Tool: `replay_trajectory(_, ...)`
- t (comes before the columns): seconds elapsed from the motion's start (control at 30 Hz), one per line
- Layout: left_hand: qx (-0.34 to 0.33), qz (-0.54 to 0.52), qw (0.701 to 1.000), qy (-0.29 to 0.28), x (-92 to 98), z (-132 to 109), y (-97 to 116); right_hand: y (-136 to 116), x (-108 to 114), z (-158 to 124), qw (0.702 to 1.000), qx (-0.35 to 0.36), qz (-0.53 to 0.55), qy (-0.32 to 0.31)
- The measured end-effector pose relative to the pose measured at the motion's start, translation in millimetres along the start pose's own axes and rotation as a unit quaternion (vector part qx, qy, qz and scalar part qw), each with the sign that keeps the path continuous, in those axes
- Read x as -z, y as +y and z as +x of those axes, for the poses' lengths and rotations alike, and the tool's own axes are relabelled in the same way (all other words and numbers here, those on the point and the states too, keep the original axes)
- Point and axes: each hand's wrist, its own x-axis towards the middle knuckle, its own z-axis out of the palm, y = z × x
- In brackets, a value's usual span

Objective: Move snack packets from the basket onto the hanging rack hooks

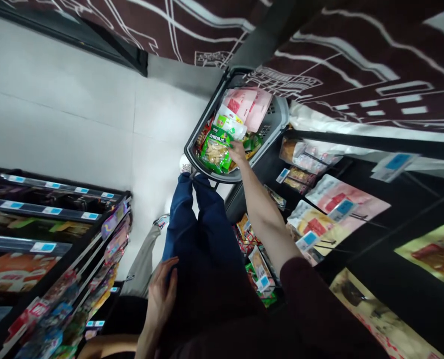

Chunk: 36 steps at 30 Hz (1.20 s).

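My right hand [237,151] reaches down into a grey shopping basket [207,172]. Its fingers are closed on the upper right edge of a green snack bag [215,151] with a clear window showing pale pieces; the fingertips are partly hidden. Behind that bag lie a white and green packet [230,124] and pink pouches [257,110]. Other packets underneath are mostly covered. My left hand [164,288] lies against the side of my blue trousers [216,229], fingers extended, holding nothing.
Hanging snack packs [343,197] on a dark rack line the right side. Shelves with price tags [52,211] stand at left, bags hanging on their end. Another person's grey trouser leg [143,262] is close on my left. A brown printed panel [207,30] rises beyond the basket.
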Motion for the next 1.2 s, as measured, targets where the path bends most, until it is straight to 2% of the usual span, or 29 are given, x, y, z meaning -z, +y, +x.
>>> replay_trajectory(0.13,-0.004,0.005,1.000,0.004,8.4,6.7,5.8,-29.1,-1.9,-29.6,0.999,-0.042,-0.002,0.021)
replay_trajectory(0.3,-0.001,-0.002,1.000,0.004,14.0,11.9,15.2,-62.0,-10.8,-104.8,0.995,-0.083,0.010,0.053)
replay_trajectory(0.47,-0.023,-0.014,1.000,-0.006,1.8,9.3,14.9,-65.0,-21.7,-175.9,0.986,-0.158,0.013,0.053)
replay_trajectory(0.6,-0.046,-0.019,0.998,-0.025,-11.5,6.7,14.1,-60.2,-14.5,-205.8,0.981,-0.191,0.013,0.020)
replay_trajectory(0.73,-0.081,-0.006,0.996,-0.032,-13.5,8.5,21.8,-71.0,10.1,-221.0,0.981,-0.188,0.029,-0.035)
replay_trajectory(0.83,-0.108,0.001,0.994,-0.020,-8.3,12.0,28.7,-95.3,35.3,-230.3,0.982,-0.172,0.058,-0.054)
replay_trajectory(1.07,-0.175,0.017,0.984,-0.008,5.6,21.9,35.2,-187.3,106.0,-268.5,0.974,-0.143,0.173,-0.017)
replay_trajectory(1.2,-0.235,0.041,0.970,0.043,24.1,29.0,57.3,-239.4,151.9,-295.3,0.962,-0.119,0.244,-0.023)
